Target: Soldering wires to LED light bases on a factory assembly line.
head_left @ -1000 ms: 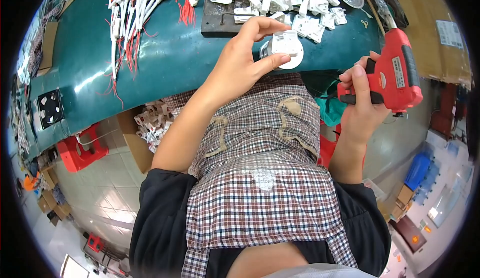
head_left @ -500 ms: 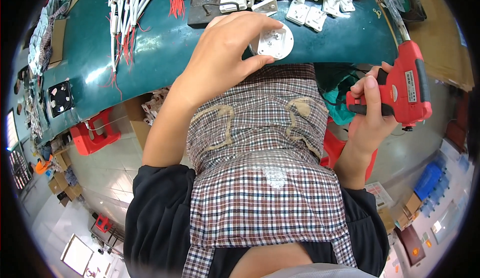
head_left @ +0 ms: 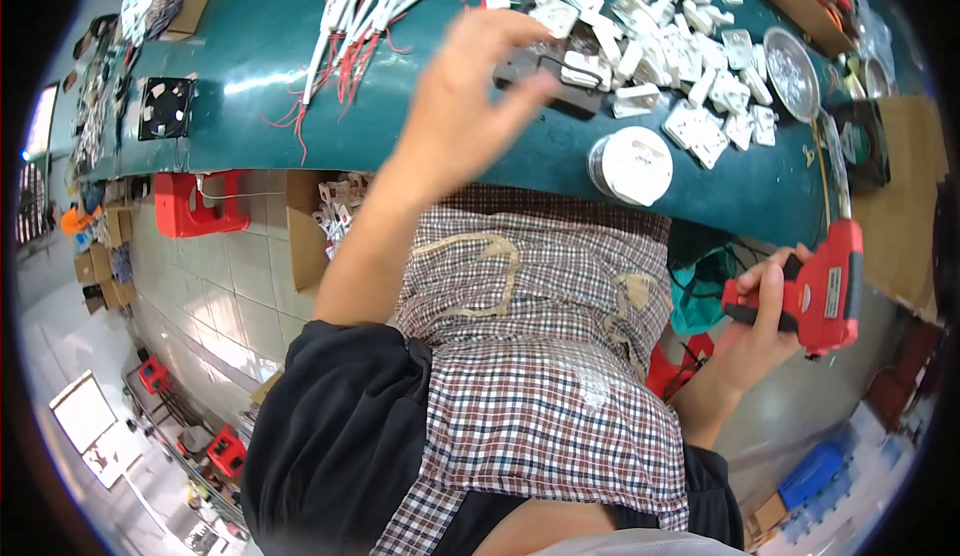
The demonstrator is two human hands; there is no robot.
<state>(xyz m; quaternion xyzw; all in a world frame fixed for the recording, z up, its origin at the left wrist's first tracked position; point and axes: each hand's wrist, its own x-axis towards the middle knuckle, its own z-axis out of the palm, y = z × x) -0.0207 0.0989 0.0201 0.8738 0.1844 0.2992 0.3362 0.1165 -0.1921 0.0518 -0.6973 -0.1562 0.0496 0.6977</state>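
Observation:
My left hand (head_left: 475,106) is blurred over the table, thumb and fingers apart, with nothing visible between them. Close to its fingertips is a dark block (head_left: 575,106) with a black loop and a white part on it. A round white-topped drum (head_left: 638,166) stands at the table's near edge, right of that hand. At the right, my right hand (head_left: 750,331) grips a red-and-black pistol-grip tool (head_left: 828,291); its long metal nozzle (head_left: 838,171) points away toward the table. White plastic plug housings (head_left: 697,134) lie just beyond the drum.
More white housings (head_left: 650,46) are heaped at the back, beside a metal bowl (head_left: 792,74) of small parts. White sticks with red wires (head_left: 365,16) lie back left. A black square fan (head_left: 166,108) is farther left; a red stool (head_left: 200,204) stands below the table.
My left hand has let go of the white drum and moved off it to the left. The white square housing no longer shows on the drum. The view has shifted; my right hand keeps the tool.

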